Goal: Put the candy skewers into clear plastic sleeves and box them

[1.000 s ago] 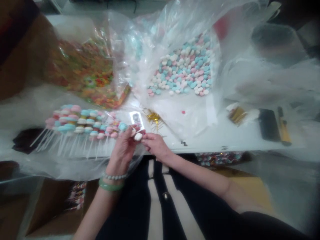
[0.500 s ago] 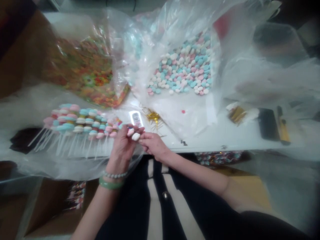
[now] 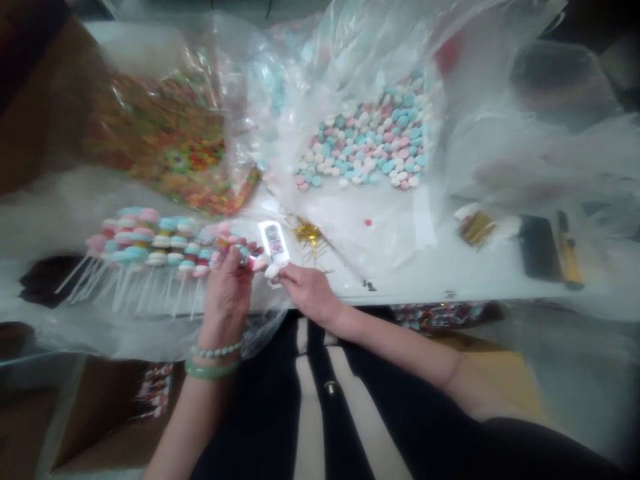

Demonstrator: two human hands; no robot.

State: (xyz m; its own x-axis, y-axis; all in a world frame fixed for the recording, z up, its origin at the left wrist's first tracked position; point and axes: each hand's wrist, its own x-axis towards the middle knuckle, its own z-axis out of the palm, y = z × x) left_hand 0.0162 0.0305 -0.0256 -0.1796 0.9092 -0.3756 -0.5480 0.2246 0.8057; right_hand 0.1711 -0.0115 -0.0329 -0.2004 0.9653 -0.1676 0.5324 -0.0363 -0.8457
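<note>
My left hand (image 3: 226,287) and my right hand (image 3: 310,290) meet above the table's front edge. The left fingers pinch a small pink candy (image 3: 259,264), and its stick is hidden behind them. My right fingertips hold a white disc candy (image 3: 273,270) close to it. Just behind the hands stands a white label card (image 3: 273,241). Beyond my left hand lies a row of pastel candy sticks (image 3: 150,243), their white sticks pointing toward me. A pile of loose pastel disc candies (image 3: 367,140) rests in a clear plastic bag (image 3: 300,87).
A bag of multicoloured gummy candies (image 3: 170,150) lies at the back left. Gold tinsel (image 3: 307,233) sits behind the hands. A black phone (image 3: 539,248) and a yellow-and-black tool (image 3: 570,250) lie at the right. A cardboard box (image 3: 110,420) sits below the table.
My left hand has moved left and turned, drawing away from the right hand. The white candy now sits slightly further left, and the label card is closer to my fingers.
</note>
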